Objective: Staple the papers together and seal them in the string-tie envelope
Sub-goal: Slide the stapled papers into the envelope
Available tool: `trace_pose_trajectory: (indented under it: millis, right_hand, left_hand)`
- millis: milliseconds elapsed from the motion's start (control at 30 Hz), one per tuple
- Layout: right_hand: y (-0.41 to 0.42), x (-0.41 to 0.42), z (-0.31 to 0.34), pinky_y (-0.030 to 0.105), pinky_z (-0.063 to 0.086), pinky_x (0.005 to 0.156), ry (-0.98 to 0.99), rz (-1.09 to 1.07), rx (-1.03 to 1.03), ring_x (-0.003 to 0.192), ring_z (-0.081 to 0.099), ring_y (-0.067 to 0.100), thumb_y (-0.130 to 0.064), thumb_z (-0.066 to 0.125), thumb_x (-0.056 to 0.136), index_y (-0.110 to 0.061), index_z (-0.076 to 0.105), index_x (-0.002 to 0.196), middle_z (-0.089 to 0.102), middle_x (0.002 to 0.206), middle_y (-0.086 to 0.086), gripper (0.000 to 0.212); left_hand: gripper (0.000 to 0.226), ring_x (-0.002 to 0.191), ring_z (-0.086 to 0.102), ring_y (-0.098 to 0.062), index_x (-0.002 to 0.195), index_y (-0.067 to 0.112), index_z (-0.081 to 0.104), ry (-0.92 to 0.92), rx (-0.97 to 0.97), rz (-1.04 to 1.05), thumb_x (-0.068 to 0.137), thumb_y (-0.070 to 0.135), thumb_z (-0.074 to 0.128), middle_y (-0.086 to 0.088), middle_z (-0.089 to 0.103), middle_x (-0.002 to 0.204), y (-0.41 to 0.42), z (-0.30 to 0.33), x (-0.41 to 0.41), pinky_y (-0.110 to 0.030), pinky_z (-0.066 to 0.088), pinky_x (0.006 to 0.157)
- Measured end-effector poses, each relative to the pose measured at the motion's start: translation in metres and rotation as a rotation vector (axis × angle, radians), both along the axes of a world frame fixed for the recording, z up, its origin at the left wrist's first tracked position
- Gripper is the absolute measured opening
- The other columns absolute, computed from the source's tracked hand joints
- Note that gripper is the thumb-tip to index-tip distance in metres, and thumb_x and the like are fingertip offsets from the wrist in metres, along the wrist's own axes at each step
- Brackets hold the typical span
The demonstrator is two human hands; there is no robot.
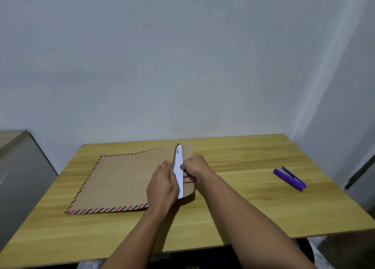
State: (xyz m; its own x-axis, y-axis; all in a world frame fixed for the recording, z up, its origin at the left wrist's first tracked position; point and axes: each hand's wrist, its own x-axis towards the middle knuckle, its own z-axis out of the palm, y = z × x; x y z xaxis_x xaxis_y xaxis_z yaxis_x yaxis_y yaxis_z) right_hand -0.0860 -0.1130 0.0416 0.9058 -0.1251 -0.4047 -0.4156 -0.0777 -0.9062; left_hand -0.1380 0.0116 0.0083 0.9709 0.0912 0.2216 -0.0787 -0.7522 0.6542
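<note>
I am pushing the papers [178,172] into the envelope [121,179] on the surface [243,197]. My right hand [194,167] is pinching them; my left hand [162,185] is pressing flat, fingers spread, holding the mouth wide. I should slide slowly.

Brown envelope [121,179], red-and-blue striped border

White papers [179,173] between the fingers [165,165], purple stapler [289,179], yellow wood-grain bench [243,214].

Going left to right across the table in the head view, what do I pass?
Envelope → left hand → papers → right hand → stapler.
</note>
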Motion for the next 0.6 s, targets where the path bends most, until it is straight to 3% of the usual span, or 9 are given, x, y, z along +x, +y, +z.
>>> trace_pose_trajectory:
  millis: [67, 133, 233, 300, 367, 500, 600]
  right_hand:
    - [0.000, 0.000, -0.003, 0.043, 0.064, 0.059, 0.031, 0.020, 0.059, 0.079, 0.077, 0.038, 0.012, 0.058, 0.090, 0.004, 0.062, 0.098, 0.074, 0.101, 0.028, 0.012]
    - [-0.002, 0.001, -0.004, 0.044, 0.065, 0.062, 0.028, 0.001, 0.085, 0.080, 0.077, 0.037, 0.011, 0.058, 0.090, 0.003, 0.063, 0.097, 0.074, 0.101, 0.027, 0.012]
    - [-0.004, 0.003, -0.002, 0.038, 0.063, 0.055, -0.001, -0.067, 0.088, 0.073, 0.076, 0.036, 0.013, 0.056, 0.088, -0.002, 0.058, 0.085, 0.069, 0.088, 0.024, 0.016]
    - [-0.005, 0.004, 0.000, 0.034, 0.058, 0.050, -0.023, -0.117, 0.062, 0.059, 0.071, 0.032, 0.013, 0.054, 0.087, -0.006, 0.052, 0.077, 0.063, 0.078, 0.018, 0.022]
    - [-0.005, 0.005, 0.001, 0.032, 0.057, 0.047, -0.030, -0.146, 0.056, 0.051, 0.066, 0.027, 0.013, 0.053, 0.087, -0.006, 0.053, 0.076, 0.061, 0.074, 0.016, 0.022]
    - [0.000, 0.007, 0.001, 0.043, 0.065, 0.059, -0.035, -0.165, 0.062, 0.079, 0.077, 0.037, 0.010, 0.053, 0.086, -0.002, 0.062, 0.083, 0.072, 0.088, 0.023, 0.016]
    - [0.002, 0.006, 0.000, 0.034, 0.060, 0.051, -0.041, -0.124, 0.077, 0.069, 0.071, 0.033, 0.011, 0.053, 0.088, -0.001, 0.063, 0.085, 0.070, 0.089, 0.022, 0.015]
  left_hand:
    - [0.046, 0.151, 0.034, -0.017, 0.151, 0.015, 0.049, -0.001, 0.004, 0.003, 0.106, 0.021, 0.039, 0.003, 0.043, 0.160, 0.000, 0.001, 0.001, -0.037, 0.036, 0.115]
    - [0.046, 0.151, 0.033, -0.018, 0.151, 0.015, 0.049, -0.004, 0.013, -0.003, 0.107, 0.021, 0.039, 0.002, 0.043, 0.160, -0.002, 0.003, -0.001, -0.038, 0.036, 0.114]
    - [0.045, 0.152, 0.031, -0.019, 0.149, 0.017, 0.050, 0.020, 0.044, -0.004, 0.107, 0.022, 0.036, 0.003, 0.043, 0.160, -0.003, 0.005, -0.001, -0.041, 0.039, 0.111]
    - [0.041, 0.149, 0.037, -0.025, 0.141, 0.016, 0.055, 0.029, 0.068, 0.006, 0.106, 0.022, 0.035, 0.001, 0.049, 0.155, -0.003, 0.007, 0.001, -0.044, 0.044, 0.104]
    - [0.033, 0.135, 0.050, -0.032, 0.127, 0.013, 0.059, 0.010, 0.073, 0.016, 0.104, 0.020, 0.036, -0.004, 0.059, 0.142, -0.004, 0.010, 0.001, -0.044, 0.049, 0.090]
    - [0.028, 0.109, 0.062, -0.035, 0.122, 0.013, 0.061, -0.043, 0.104, 0.017, 0.104, 0.019, 0.040, -0.006, 0.063, 0.130, -0.010, 0.015, -0.002, -0.041, 0.047, 0.075]
    - [0.021, 0.099, 0.063, -0.034, 0.110, 0.018, 0.058, -0.026, 0.117, 0.010, 0.103, 0.022, 0.039, -0.002, 0.061, 0.111, -0.007, 0.013, -0.002, -0.039, 0.044, 0.067]
